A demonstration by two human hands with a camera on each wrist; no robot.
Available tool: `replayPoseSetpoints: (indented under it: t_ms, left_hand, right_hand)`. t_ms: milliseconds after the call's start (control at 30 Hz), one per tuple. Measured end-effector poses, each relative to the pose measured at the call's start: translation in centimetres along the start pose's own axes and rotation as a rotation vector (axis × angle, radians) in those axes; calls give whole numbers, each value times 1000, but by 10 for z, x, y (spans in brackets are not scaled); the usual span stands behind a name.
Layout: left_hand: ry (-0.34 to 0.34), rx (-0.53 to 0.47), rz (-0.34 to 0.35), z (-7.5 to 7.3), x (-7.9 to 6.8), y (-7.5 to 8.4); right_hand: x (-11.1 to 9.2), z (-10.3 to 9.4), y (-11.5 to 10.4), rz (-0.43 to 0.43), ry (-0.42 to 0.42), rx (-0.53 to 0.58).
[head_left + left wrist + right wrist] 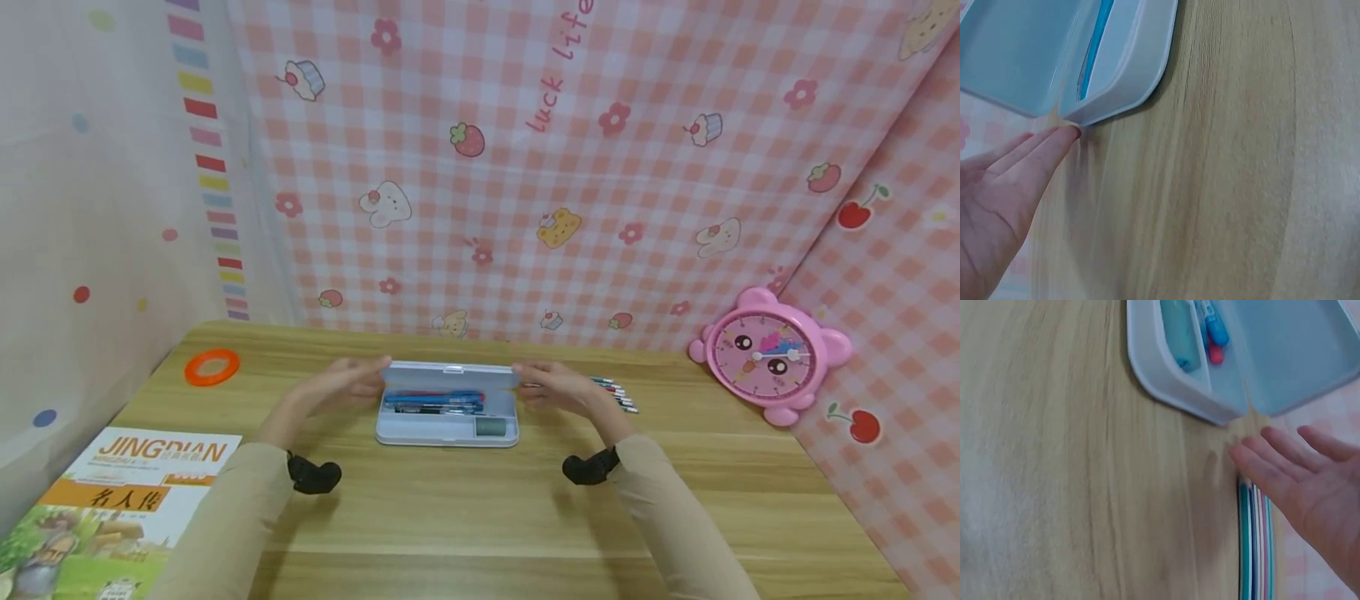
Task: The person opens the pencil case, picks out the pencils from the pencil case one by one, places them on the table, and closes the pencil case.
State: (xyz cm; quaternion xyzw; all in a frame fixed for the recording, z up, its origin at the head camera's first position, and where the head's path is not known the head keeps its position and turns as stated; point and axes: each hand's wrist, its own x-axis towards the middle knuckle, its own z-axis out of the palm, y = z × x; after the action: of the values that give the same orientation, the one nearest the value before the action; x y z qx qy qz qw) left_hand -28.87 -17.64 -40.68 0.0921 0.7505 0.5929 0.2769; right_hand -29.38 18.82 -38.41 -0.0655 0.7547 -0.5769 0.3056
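A white pencil case (423, 437) lies on the table with its lid (420, 375) raised at the back. Several pens (431, 402), blue, red and black, fill its long compartment; a grey-green block (491, 427) sits in the small front right one. My left hand (341, 387) is at the case's left end, fingers straight, fingertips close to the hinge corner in the left wrist view. At the right end is my right hand (555, 388), its fingers extended and palm facing the case. Several striped pencils (1255, 537) lie beside it, partly hidden by the hand in the head view.
An orange ring (212, 367) lies at the table's back left. Nearer on the left is a book (142, 500) with an illustrated cover. A pink animal-shaped clock (772, 354) leans by the right-hand cloth. A pink checked cloth (480, 183) hangs behind the table.
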Motion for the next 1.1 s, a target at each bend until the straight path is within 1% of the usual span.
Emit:
replayPoseSetpoints:
  t_ms: [67,167,233,333,400,467,533,600,733,900,967,1100]
  left_hand:
    - [-46,17,-10,2,-8,4]
    - [-82,21,-22,2,-12,3]
    - [-96,29,-25,2,-13,1]
    - [-96,55,-20,1,-14,-3]
    - [-96,104,-4,1,-15,-5]
    - [-94,158,11,2,-16,-5]
    - [-107,207,23,3,-17,-5]
    - [-117,231,21,3,-18,-5]
    - [-136,272,43,5,-16,-8]
    - [-145,237,81,9,-17,-9]
    - [-150,219,88,10,-17,-9]
    - [-147,233,88,13,-18,-9]
  right_hand:
    - [-2,-3,4,0,-59,-29]
    - [-4,-4,8,-6,-125,-64]
    - [-5,-4,11,-2,-157,-50]
    - [-6,-4,14,10,-185,-34]
    - [-6,-3,15,11,-175,-73]
    - [-6,-2,17,6,-146,-151]
    - [-5,0,18,-3,-127,-221]
    - [-3,2,20,-21,-117,-282]
    - [-2,8,21,-49,-115,-299]
    - [-1,14,23,-60,-116,-278]
    - [-2,16,22,-64,-115,-292]
    - [-2,19,22,-70,-98,-329]
